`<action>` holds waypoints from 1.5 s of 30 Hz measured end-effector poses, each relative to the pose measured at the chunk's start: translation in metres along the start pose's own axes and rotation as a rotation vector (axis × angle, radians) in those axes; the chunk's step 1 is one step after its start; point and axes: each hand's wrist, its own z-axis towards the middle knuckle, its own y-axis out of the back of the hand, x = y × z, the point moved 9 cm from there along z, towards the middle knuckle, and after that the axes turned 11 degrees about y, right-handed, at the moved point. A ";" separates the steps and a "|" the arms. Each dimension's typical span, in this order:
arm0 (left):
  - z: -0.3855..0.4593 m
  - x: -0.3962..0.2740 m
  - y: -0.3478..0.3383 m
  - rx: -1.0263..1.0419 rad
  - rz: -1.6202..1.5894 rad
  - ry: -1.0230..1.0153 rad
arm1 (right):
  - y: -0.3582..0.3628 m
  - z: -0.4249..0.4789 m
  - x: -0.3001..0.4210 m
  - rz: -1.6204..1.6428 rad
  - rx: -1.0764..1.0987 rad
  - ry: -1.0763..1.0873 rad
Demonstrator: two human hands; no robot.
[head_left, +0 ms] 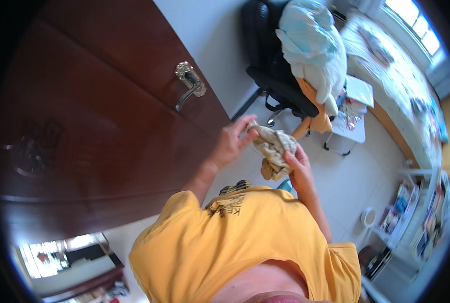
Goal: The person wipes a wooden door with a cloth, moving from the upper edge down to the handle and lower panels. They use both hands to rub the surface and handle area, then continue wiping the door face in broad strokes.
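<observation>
A crumpled beige cloth (273,146), stained and bunched up, is held in front of my yellow T-shirt (244,242). My right hand (301,168) grips its right side, with the thumb pressed on top of the folds. At the upper left end of the cloth is my left hand (233,142), its thumb and fingers around that corner. A darker, yellowish-brown fold hangs from the lower edge. Just to the left stands a dark red-brown wooden door (107,125) with an ornate metal lever handle (190,85).
A black office chair (281,91) carries a white plush toy (319,72) and a pale blue cloth. Beside it, a small white folding table (346,127) bears papers. Farther right are a bed (391,75), a white shelf unit (406,227) with books, and a white bin (368,217).
</observation>
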 end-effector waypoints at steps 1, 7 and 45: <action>0.008 -0.006 0.023 -0.198 0.003 -0.052 | 0.005 0.008 0.017 0.013 0.009 0.015; 0.025 0.001 0.148 -1.080 1.022 0.064 | 0.030 0.063 0.087 -0.054 0.134 0.022; -0.209 -0.064 -0.132 -1.403 1.216 1.369 | -0.046 0.126 0.052 0.289 1.135 -0.736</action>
